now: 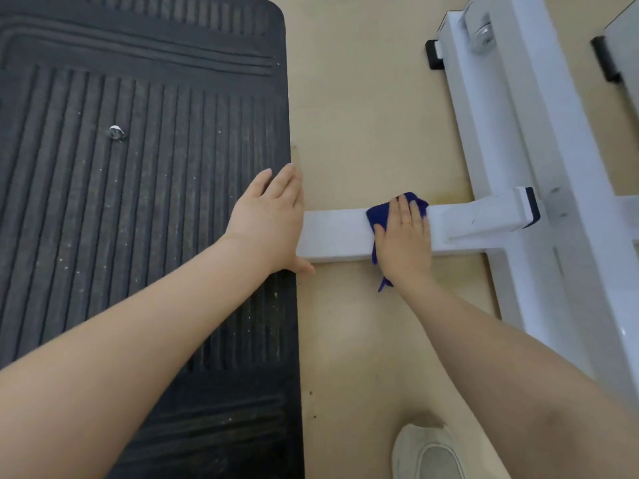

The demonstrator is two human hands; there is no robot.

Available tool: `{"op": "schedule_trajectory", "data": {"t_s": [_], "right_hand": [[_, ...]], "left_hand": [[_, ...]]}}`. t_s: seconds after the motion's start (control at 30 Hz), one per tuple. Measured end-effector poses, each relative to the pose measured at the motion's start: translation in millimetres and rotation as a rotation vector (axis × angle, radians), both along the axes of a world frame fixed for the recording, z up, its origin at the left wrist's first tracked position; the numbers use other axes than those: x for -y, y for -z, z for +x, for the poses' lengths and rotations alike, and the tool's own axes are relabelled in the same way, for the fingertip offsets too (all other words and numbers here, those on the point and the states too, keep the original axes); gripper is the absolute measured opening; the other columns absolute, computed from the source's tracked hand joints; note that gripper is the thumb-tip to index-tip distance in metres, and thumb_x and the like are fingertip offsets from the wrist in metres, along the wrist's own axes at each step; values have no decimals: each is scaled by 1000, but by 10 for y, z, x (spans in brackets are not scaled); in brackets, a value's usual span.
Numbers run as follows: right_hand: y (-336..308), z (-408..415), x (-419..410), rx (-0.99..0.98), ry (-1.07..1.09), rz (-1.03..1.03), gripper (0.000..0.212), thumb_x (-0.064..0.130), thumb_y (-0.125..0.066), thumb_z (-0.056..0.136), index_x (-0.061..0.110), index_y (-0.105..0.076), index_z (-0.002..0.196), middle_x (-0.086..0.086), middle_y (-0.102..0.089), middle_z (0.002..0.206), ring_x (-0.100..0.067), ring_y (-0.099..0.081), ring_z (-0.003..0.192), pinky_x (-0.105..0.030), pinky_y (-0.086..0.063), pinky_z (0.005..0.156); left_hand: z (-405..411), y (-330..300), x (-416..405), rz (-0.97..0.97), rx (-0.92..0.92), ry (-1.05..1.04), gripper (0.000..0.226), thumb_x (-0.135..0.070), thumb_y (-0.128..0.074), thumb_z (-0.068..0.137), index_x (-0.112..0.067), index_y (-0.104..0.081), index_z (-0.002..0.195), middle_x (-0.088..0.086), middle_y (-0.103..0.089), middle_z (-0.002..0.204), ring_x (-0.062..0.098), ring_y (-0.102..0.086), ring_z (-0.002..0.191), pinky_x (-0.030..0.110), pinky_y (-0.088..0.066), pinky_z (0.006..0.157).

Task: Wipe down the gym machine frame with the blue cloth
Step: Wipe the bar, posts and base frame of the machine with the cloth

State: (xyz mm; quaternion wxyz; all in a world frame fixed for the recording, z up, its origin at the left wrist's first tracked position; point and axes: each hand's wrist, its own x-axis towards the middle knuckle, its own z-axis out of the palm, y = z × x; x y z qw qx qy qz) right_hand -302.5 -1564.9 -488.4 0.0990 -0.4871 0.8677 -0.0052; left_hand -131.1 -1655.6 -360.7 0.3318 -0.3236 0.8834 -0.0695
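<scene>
A black ribbed mat point(138, 202) fills the left of the floor; beside it stands the white gym machine frame point(518, 167), its low crossbar point(335, 233) reaching toward the mat. The left hand point(269, 223) lies flat and open at the mat's edge and the bar's end — likely bracing the body. The right hand point(404, 243), fingers straight, presses the blue cloth point(378, 216) onto the crossbar to wipe it. Most of the cloth hides under the palm — the frame's upper parts run out of view.

Right hand point(404, 240) is pressing blue cloth point(378, 216) flat onto white frame crossbar point(333, 233); left hand point(269, 219) is resting on black ribbed mat point(138, 167).
</scene>
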Motion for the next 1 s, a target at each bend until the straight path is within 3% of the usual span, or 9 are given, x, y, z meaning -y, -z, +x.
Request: {"op": "schedule_trajectory", "data": {"t_s": [0.07,0.23,0.3,0.4,0.6,0.7,0.8,0.9,1.0], "right_hand": [[16,128,-23,4,-22,42,58,30,-31,102,8,-7,150,-6,-5,159,-21,-3,146,-35,2,116],[30,746,50,107,-646,48,59,25,-34,101,16,-6,151,-1,-1,159,-20,1,146,-34,8,115],[64,548,-12,60,-775,5,60,23,-48,96,15,-20,149,-2,-17,156,-21,-15,145,-35,-3,116],[166,-47,-313,-23,-514,-32,67,19,-72,78,9,-45,139,-9,-44,144,-28,-44,131,-40,-28,111],[249,-204,-579,-59,50,-94,69,-3,-52,86,4,-21,148,-12,-19,156,-27,-18,144,-39,-3,116],[341,165,-423,-63,-234,-136,77,3,-74,70,2,-41,139,-15,-44,143,-32,-45,130,-41,-16,114],[362,-101,-448,-140,-466,-133,61,18,-57,79,10,-41,137,-10,-49,140,-29,-51,125,-38,-18,109],[376,-569,-660,-194,-286,-118,67,9,-57,79,6,-36,142,-13,-43,144,-32,-42,132,-39,-16,111],[385,-486,-802,-91,-79,-168,66,-9,-40,80,5,-31,144,-11,-36,149,-26,-25,140,-40,-15,115]], "left_hand": [[-19,14,-7,19,-8,-6,119,-81,-42,71,0,0,148,13,8,157,25,16,144,40,5,116],[-76,20,-63,24,47,10,116,-80,-41,73,-2,2,148,14,7,157,27,13,144,40,4,116],[-91,19,-76,1,63,40,114,-79,-40,75,-2,0,148,15,6,157,27,11,145,40,3,116],[-129,63,-128,-32,97,136,110,-76,-41,78,0,-2,148,18,4,156,29,9,145,42,3,116],[-237,242,-143,-16,175,152,83,-57,-46,89,-6,-18,148,18,-9,156,30,-5,144,41,2,116],[-349,343,-173,-46,200,198,57,-34,-45,94,-6,-33,142,16,-29,148,29,-24,137,39,-6,116],[-476,447,-177,0,151,130,58,-20,-45,93,-2,-24,144,17,-31,145,28,-34,131,35,-23,111],[-555,581,-186,183,44,-40,64,-15,-43,95,-15,-10,149,17,-11,154,31,-41,126,32,-39,82],[-589,674,-221,301,32,-184,74,-14,-42,95,-29,4,150,13,8,157,31,-45,119,33,-43,71]]}}
